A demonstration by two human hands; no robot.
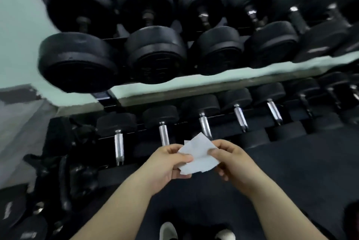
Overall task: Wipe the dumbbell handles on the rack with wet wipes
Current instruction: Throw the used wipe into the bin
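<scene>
The step in hand appeared to be the preparing of the wipe, not yet the wiping itself. The person stood before the rack [102, 96] and held a white wet wipe [200, 155] with both hands, above the dark floor [291, 165] and in front of the lower shelf. The wipe looked partly folded, with one corner standing up, so I judge it was being opened or refolded.

The left hand [167, 162] pinched the left edge of the wipe between thumb and curled fingers. The right hand [231, 159] pinched the right edge in the same manner, its thumb lying on top of the sheet. Both hands were narrow, closed on the wipe, and close to each other.

The chrome handles of the lower dumbbells [163, 135] lay just beyond the hands, and none was touched. The large upper dumbbells [153, 55] sat higher, well apart from the wipe.

The next move probably calls for one hand to wrap the wipe around the nearest handle and rub along it.
</scene>
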